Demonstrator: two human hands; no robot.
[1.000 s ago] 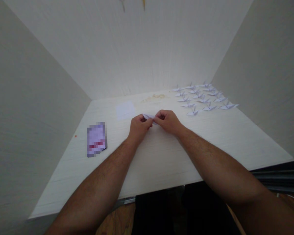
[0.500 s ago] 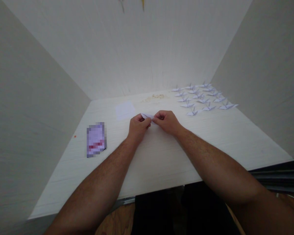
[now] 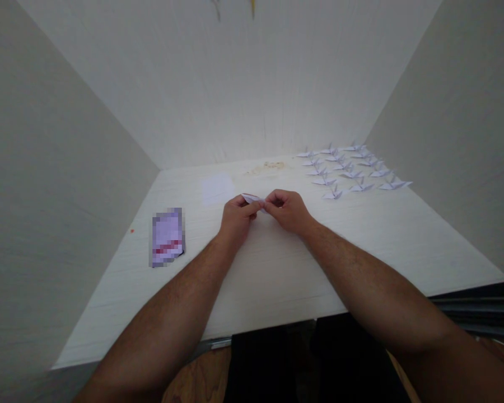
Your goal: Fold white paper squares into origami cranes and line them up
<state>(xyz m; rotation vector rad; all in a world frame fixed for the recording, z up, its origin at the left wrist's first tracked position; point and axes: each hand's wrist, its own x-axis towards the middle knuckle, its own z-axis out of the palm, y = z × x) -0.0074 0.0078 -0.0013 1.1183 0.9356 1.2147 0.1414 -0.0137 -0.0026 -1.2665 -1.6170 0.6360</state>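
Head view: I see left hand [image 3: 237, 219] and right hand [image 3: 289, 211] pinching folded white paper [image 3: 251, 198], paper cranes [image 3: 351, 174] rear right on bench [image 3: 277, 280]

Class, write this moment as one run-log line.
left hand: pinching folded paper; right hand: pinching same paper; paper cranes: rear right; paper sheet: beyond left hand

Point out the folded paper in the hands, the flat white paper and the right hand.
Folded paper [image 3: 251, 198]: head view, on its exposed upper part.
Flat white paper [image 3: 217, 189]: head view, middle of its top face.
Right hand [image 3: 289, 211]: head view, back of the hand.
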